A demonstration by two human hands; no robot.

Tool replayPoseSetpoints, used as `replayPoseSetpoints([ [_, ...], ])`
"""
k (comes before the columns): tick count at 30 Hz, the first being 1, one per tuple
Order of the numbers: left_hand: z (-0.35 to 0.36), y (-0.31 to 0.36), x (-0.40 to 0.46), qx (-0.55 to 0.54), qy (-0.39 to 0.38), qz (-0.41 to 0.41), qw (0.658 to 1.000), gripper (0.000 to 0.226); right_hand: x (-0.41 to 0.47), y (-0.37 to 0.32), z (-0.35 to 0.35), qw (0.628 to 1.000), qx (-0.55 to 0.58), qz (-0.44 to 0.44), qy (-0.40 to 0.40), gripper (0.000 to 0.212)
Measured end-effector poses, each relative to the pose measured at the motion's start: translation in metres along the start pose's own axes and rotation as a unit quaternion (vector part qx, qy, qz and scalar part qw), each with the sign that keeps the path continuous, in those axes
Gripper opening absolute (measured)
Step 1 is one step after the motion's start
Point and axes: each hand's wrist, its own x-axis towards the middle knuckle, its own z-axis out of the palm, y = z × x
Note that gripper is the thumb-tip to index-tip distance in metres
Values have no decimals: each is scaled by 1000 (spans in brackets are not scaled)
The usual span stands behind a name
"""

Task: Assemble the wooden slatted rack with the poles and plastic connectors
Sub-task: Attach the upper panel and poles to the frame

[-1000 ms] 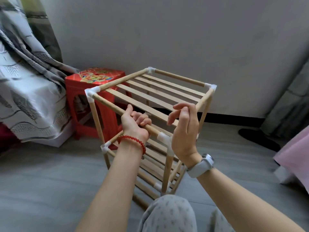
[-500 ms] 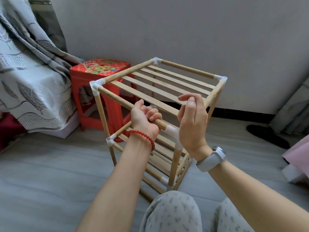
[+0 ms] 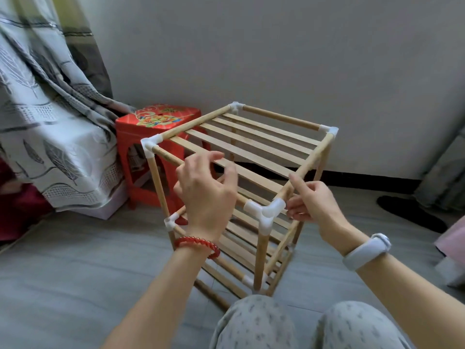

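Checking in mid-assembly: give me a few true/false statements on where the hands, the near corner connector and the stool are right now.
1. The near corner connector is fitted on the rack. True.
2. The left hand wears a white wristband. False: it wears a red bead bracelet; the wristband is on the right.
3. The red stool stands on top of the rack. False: it stands on the floor behind it.
4. The right hand is beside that connector. True.

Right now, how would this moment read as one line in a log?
rack: standing, top shelf on | left hand: open, off front pole | right hand: fingers by near corner connector, grip unclear
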Motion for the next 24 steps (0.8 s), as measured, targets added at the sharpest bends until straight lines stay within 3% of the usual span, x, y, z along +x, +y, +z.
replayPoseSetpoints([
  [2,9,14,-8,153,-140,125,970,39,-2,-5,4,987,104,87,-87,36],
  [4,19,26,-15,287,-267,140,909,54,1,-8,7,981,133,96,-102,27],
  [7,30,29,-17,386,-322,139,853,51,5,-11,8,989,91,87,-80,23],
  [13,39,28,-10,366,-357,107,853,42,13,-15,2,993,16,63,-97,17],
  [20,34,17,-23,326,-285,204,878,33,15,-12,-1,992,-35,16,-123,20],
  [24,34,12,-24,284,-266,201,899,32,14,-11,-1,992,-17,10,-122,19],
])
